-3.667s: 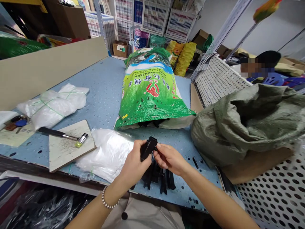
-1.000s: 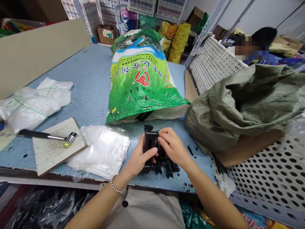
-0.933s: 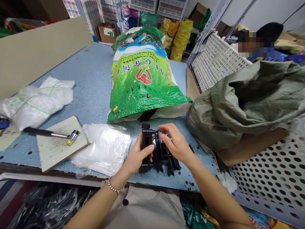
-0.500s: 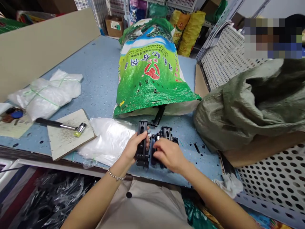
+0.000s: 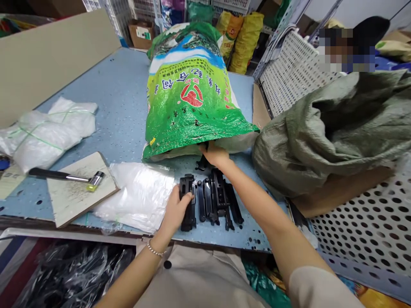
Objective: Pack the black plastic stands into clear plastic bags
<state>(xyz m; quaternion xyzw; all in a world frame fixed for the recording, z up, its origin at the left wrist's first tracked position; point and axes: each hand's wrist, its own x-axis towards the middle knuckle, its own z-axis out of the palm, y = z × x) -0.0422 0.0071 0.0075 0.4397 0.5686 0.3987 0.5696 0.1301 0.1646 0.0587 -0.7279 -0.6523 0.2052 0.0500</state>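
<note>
My left hand (image 5: 177, 208) is closed round a slotted black plastic part (image 5: 187, 188), held upright at the table's front. To its right, several similar black parts (image 5: 220, 194) lie side by side, apart from my fingers. My right hand (image 5: 218, 155) reaches to the mouth of a large green woven bag (image 5: 189, 124). Its thumb and fingers close on a dark piece at the opening, mostly hidden by the hand and the bag's edge. Another black part (image 5: 202, 164) lies just below that hand.
Left of my hands are clear plastic bags (image 5: 138, 192), a hammer (image 5: 64, 174) on a board (image 5: 77, 205), and a tied plastic bundle (image 5: 48, 128). A grey-green sack (image 5: 308, 141) and a white perforated crate (image 5: 369, 231) stand at right. A co-worker (image 5: 369, 42) is beyond.
My right hand has left the black parts by my left hand and moved forward to the bag's mouth. My left hand keeps its black part, now lower at the table. The view has shifted.
</note>
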